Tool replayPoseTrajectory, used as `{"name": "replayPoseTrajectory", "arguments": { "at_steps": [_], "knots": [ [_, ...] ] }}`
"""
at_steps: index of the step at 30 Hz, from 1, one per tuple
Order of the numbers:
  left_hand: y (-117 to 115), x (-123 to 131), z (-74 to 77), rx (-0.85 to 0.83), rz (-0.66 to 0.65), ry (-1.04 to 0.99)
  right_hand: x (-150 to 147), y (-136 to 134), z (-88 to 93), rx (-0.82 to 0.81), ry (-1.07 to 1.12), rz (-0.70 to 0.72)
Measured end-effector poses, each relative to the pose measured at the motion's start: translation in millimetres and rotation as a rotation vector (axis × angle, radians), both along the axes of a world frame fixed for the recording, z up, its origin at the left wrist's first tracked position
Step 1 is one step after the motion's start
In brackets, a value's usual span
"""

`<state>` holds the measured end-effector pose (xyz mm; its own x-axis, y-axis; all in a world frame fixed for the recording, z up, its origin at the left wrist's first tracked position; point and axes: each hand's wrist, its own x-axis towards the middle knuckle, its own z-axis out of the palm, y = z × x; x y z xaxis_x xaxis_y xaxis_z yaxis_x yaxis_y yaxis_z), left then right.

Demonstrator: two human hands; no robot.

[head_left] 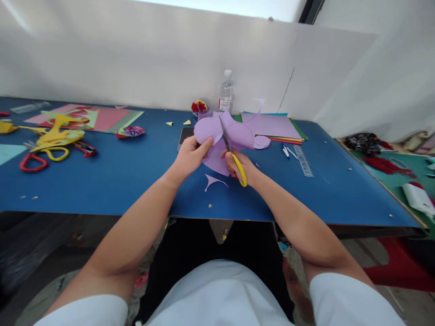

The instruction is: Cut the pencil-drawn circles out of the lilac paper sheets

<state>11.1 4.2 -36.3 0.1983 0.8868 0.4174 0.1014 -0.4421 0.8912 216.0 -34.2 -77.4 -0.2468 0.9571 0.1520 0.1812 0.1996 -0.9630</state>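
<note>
My left hand (192,155) pinches a sheet of purple paper (239,133), thumb on top, near a rounded part cut at its left. Yellow-handled scissors (239,168) are gripped in my right hand (240,166), their blades pointing up and away against the paper beside the rounded part. Drawn curves show on the sheet, and a thin cut strip curls up at its upper right. Purple paper discs (262,141) lie just right of the sheet. A curved purple offcut (215,181) rests on the table in front of my hands.
A water bottle (226,92) and a red-yellow paper flower (199,107) stand by the wall. Stacked coloured paper (272,126), pens (286,151) and a clear ruler (303,161) lie right. Leftward are red-and-yellow scissors (44,159), yellow scraps (59,132) and a folded paper flower (130,131).
</note>
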Motion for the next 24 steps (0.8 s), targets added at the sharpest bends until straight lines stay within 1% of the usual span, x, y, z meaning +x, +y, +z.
{"name": "replayPoseTrajectory", "arguments": {
  "at_steps": [7, 14, 19, 24],
  "knots": [
    [-3.7, 1.4, 2.3, -0.095, -0.025, -0.028, -5.9, -2.3, 2.2, -0.014, 0.044, -0.018],
    [-1.5, -1.3, -0.1, -0.081, -0.026, -0.040, -4.1, -3.5, 3.5, -0.013, 0.036, -0.037],
    [-1.0, -3.7, 1.6, -0.071, -0.040, -0.072, -4.1, -3.9, 5.3, 0.001, 0.028, -0.049],
    [-0.2, -6.0, 3.7, -0.046, -0.003, -0.074, -3.3, -6.4, 9.6, -0.001, 0.016, -0.053]
  ]
}}
